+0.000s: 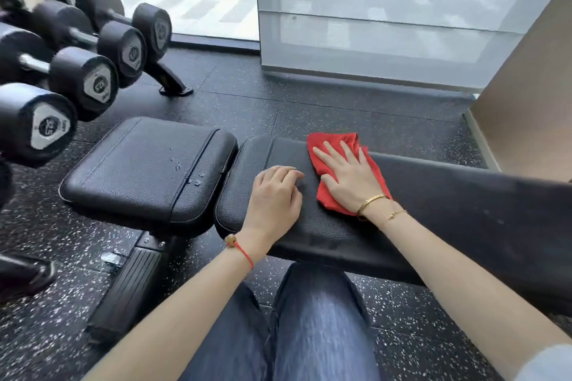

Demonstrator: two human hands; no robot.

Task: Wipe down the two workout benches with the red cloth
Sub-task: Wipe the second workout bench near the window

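Note:
A black padded workout bench runs across the middle of the head view. Its long back pad stretches to the right and its separate seat pad lies to the left, with small water drops near its right edge. The red cloth lies spread on the back pad. My right hand presses flat on the cloth with straight, spread fingers. My left hand rests on the bare pad just left of the cloth, fingers loosely curled and holding nothing. Only one bench shows.
A rack of black dumbbells stands at the left, its foot on the speckled rubber floor. A frosted glass wall rises behind the bench and a tan wall at the right. My knees are below the pad.

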